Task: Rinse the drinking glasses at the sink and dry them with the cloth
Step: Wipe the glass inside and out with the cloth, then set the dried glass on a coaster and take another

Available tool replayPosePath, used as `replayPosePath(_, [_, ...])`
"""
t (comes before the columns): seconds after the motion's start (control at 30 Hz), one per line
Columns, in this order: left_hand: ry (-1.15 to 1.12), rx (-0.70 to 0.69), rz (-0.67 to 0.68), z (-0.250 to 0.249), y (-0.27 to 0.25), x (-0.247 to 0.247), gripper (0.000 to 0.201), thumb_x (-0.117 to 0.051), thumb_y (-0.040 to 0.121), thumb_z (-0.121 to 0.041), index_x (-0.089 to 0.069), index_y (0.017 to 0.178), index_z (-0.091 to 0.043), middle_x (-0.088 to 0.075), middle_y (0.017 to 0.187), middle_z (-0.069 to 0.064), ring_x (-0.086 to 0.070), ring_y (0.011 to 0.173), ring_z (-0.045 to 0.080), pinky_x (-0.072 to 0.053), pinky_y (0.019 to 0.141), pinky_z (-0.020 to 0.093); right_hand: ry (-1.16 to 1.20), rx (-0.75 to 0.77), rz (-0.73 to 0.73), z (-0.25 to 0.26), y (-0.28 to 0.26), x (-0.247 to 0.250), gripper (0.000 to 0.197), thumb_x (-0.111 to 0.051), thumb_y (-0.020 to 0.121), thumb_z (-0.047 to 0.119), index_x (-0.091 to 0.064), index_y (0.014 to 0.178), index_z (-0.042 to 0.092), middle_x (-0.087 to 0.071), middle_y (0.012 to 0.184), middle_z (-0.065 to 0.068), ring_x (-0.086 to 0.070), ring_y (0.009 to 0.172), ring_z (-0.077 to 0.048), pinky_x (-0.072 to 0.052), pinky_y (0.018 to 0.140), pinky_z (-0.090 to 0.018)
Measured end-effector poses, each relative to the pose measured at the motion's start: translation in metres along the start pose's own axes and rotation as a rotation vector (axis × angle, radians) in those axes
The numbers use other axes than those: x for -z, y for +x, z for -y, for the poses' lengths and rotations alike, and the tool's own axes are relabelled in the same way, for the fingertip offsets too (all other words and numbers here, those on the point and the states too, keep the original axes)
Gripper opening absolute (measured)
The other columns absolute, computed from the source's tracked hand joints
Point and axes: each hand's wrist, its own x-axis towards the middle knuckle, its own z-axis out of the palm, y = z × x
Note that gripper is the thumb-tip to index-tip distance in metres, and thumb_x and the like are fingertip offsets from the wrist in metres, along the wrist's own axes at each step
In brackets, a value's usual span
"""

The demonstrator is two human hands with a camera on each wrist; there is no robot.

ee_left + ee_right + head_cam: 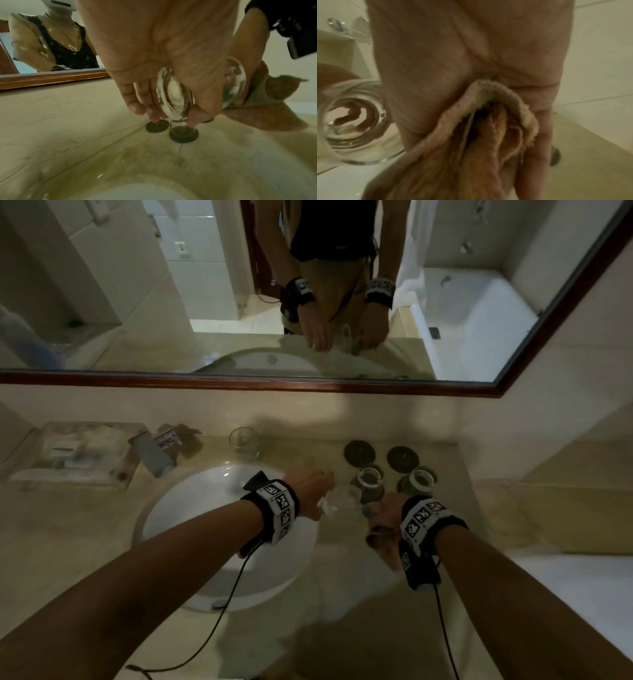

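Note:
My left hand point(320, 491) grips a clear drinking glass point(342, 495) on its side, over the counter just right of the sink point(178, 508). In the left wrist view its thick base point(173, 93) sits between my fingers and thumb. My right hand point(376, 518) holds a bunched brown cloth point(488, 142) at the glass's open end point(356, 121). Beyond my hands, two more glasses point(370, 481) point(420, 480) stand on dark coasters. Another glass point(245, 441) stands behind the basin.
Two empty dark coasters point(359, 453) point(402, 458) lie near the back wall. The faucet point(150, 451) and a tray of toiletries point(75, 453) are at the left. A framed mirror point(308, 385) hangs above the marble counter point(445, 594).

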Motion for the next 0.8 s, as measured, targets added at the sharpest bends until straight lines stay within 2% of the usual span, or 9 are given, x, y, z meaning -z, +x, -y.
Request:
replayPosePath(0.07, [-0.014, -0.049, 0.032, -0.015, 0.009, 0.004, 0.067, -0.077, 0.074, -0.024, -0.037, 0.127, -0.016, -0.060, 0.108, 0.008, -0.059, 0.085, 0.025, -0.049, 0.065, 0.032, -0.048, -0.002, -0.030, -0.017, 0.000, -0.002, 0.028, -0.050, 0.093, 0.050, -0.054, 0.107, 0.026, -0.054, 0.111, -0.011, -0.054, 0.097, -0.028, -0.045, 0.092, -0.037])
replayPosePath(0.1, [-0.016, -0.069, 0.044, -0.023, 0.013, 0.005, 0.069, -0.077, 0.074, -0.024, -0.034, 0.128, -0.016, -0.061, 0.107, 0.008, -0.059, 0.083, 0.025, -0.047, 0.063, 0.031, -0.066, 0.000, -0.044, -0.024, -0.004, -0.001, 0.027, -0.048, 0.095, 0.048, -0.054, 0.110, 0.026, -0.054, 0.112, -0.013, -0.054, 0.099, -0.029, -0.044, 0.090, -0.036])
replayPosePath(0.2, [-0.027, -0.066, 0.080, -0.039, 0.027, 0.008, 0.072, -0.075, 0.076, -0.034, -0.031, 0.130, -0.016, -0.063, 0.106, 0.006, -0.060, 0.085, 0.024, -0.048, 0.066, 0.031, 0.050, 0.005, -0.107, -0.042, -0.012, 0.002, 0.044, -0.055, 0.095, 0.034, -0.051, 0.137, 0.018, -0.052, 0.136, -0.012, -0.049, 0.126, -0.030, -0.039, 0.100, -0.034])
replayPosePath(0.3, [-0.052, -0.048, 0.078, -0.050, 0.037, 0.015, 0.092, -0.073, 0.074, -0.048, -0.018, 0.140, -0.016, -0.060, 0.115, 0.007, -0.060, 0.098, 0.027, -0.049, 0.076, 0.033, 0.136, -0.022, -0.133, -0.061, -0.011, 0.000, 0.047, -0.061, 0.091, 0.033, -0.054, 0.134, 0.014, -0.054, 0.135, -0.013, -0.051, 0.125, -0.030, -0.040, 0.099, -0.034])
replayPosePath(0.4, [-0.133, -0.020, 0.058, -0.057, 0.053, 0.027, 0.085, -0.074, 0.070, -0.054, -0.027, 0.131, -0.019, -0.060, 0.113, 0.004, -0.059, 0.093, 0.025, -0.053, 0.081, 0.039, 0.191, -0.057, -0.166, -0.073, -0.013, -0.001, 0.050, -0.065, 0.087, 0.036, -0.057, 0.129, 0.012, -0.058, 0.130, -0.013, -0.054, 0.120, -0.031, -0.043, 0.096, -0.036])
replayPosePath(0.5, [-0.186, -0.001, -0.007, -0.065, 0.071, 0.042, 0.076, -0.077, 0.062, -0.059, -0.037, 0.117, -0.024, -0.060, 0.104, 0.000, -0.060, 0.088, 0.022, -0.055, 0.081, 0.044, 0.208, -0.070, -0.092, -0.081, -0.017, 0.003, 0.045, -0.061, 0.089, 0.041, -0.055, 0.122, 0.012, -0.057, 0.113, -0.011, -0.057, 0.107, -0.029, -0.044, 0.089, -0.037])
replayPosePath(0.6, [-0.175, 0.007, -0.061, -0.069, 0.091, 0.058, 0.072, -0.079, 0.067, -0.050, -0.042, 0.121, -0.020, -0.059, 0.107, 0.001, -0.059, 0.092, 0.022, -0.053, 0.083, 0.039, 0.221, -0.075, -0.051, -0.093, -0.017, 0.007, 0.031, -0.059, 0.087, 0.044, -0.053, 0.102, 0.017, -0.055, 0.097, -0.005, -0.056, 0.090, -0.026, -0.046, 0.081, -0.036])
replayPosePath(0.7, [-0.090, 0.005, -0.108, -0.071, 0.111, 0.071, 0.073, -0.080, 0.067, -0.049, -0.043, 0.122, -0.017, -0.060, 0.109, 0.006, -0.058, 0.091, 0.024, -0.051, 0.082, 0.037, 0.211, -0.067, -0.074, -0.102, -0.016, 0.009, 0.025, -0.057, 0.088, 0.042, -0.051, 0.093, 0.019, -0.055, 0.090, -0.002, -0.057, 0.081, -0.023, -0.044, 0.074, -0.035])
replayPosePath(0.8, [0.064, 0.010, -0.082, -0.073, 0.134, 0.074, 0.080, -0.076, 0.074, -0.048, -0.037, 0.136, -0.017, -0.052, 0.127, 0.010, -0.053, 0.109, 0.029, -0.043, 0.089, 0.036, 0.185, -0.062, -0.117, -0.112, -0.016, 0.006, 0.019, -0.056, 0.090, 0.041, -0.048, 0.087, 0.024, -0.056, 0.087, 0.000, -0.054, 0.072, -0.016, -0.044, 0.070, -0.034])
